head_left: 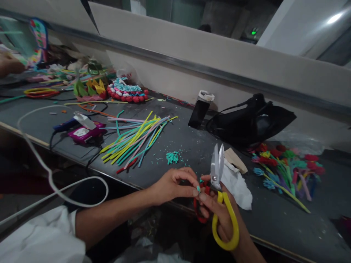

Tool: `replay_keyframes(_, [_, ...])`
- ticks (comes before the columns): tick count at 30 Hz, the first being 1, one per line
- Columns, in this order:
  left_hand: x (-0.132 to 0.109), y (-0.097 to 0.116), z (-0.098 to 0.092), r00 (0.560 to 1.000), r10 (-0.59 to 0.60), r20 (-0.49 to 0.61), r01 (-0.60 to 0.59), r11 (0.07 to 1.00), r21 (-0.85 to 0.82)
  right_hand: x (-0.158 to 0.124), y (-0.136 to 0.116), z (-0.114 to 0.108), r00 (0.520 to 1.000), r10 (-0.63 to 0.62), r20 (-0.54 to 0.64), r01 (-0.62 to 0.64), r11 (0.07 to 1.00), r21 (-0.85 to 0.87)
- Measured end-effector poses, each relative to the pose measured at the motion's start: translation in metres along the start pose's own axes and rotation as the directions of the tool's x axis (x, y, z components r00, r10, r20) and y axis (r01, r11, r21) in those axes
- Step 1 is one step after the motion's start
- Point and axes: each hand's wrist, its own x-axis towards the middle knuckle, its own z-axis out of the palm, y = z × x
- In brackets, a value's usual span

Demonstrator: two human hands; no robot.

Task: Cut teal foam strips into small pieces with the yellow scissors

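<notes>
Finger and thumb of my left hand [175,185] pinch a tiny teal pipe cleaner piece [198,188], right by the fingertips of my other hand. My right hand [216,207] is closed around scissors with one yellow and one red handle loop. The scissor blades [216,164] point up and away from me, slightly parted. Just beyond my left hand lies a small heap of teal clippings [172,157], with loose bits scattered about it. A bundle of yellow, teal, pink and blue pipe cleaners [137,140] is spread on the dark table to the left.
A magenta glue gun [85,133] and a white cable [49,171] lie left. Behind stand a dark bottle [199,113] and a black bag [246,122]. Crumpled tissue [237,186] and pipe cleaner flowers [290,166] lie right. Another person's hand [11,65] is far left.
</notes>
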Motion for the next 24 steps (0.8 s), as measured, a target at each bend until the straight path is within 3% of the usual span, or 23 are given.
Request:
replay_keyframes(6, [0.0,-0.002,0.002,0.999,-0.041,-0.009,0.041,0.999,-0.035,0.001,0.001,0.003,0.997,-0.032,-0.072,0.033,0.999,0.005])
replay_keyframes(10, [-0.001,-0.006,0.012,0.972,-0.206,-0.116,0.182,0.965,-0.19,0.0,-0.003,0.003,0.971,-0.165,-0.175,0.134,0.975,-0.177])
replay_keyframes(13, [-0.001,-0.009,0.018,0.93,-0.317,-0.184,0.261,0.926,-0.274,-0.002,-0.004,0.002,0.907,-0.38,-0.183,0.264,0.849,-0.457])
replay_keyframes(16, [-0.002,-0.011,0.019,0.927,-0.328,-0.183,0.267,0.918,-0.294,-0.004,-0.002,0.001,0.826,-0.557,-0.093,0.359,0.646,-0.674])
replay_keyframes(18, [-0.002,-0.011,0.019,0.93,-0.321,-0.181,0.264,0.922,-0.282,-0.005,0.0,0.0,0.786,-0.616,-0.053,0.386,0.557,-0.736])
replay_keyframes(24, [-0.001,-0.009,0.017,0.954,-0.257,-0.155,0.223,0.952,-0.209,-0.007,0.001,-0.001,0.789,-0.615,-0.02,0.388,0.522,-0.76])
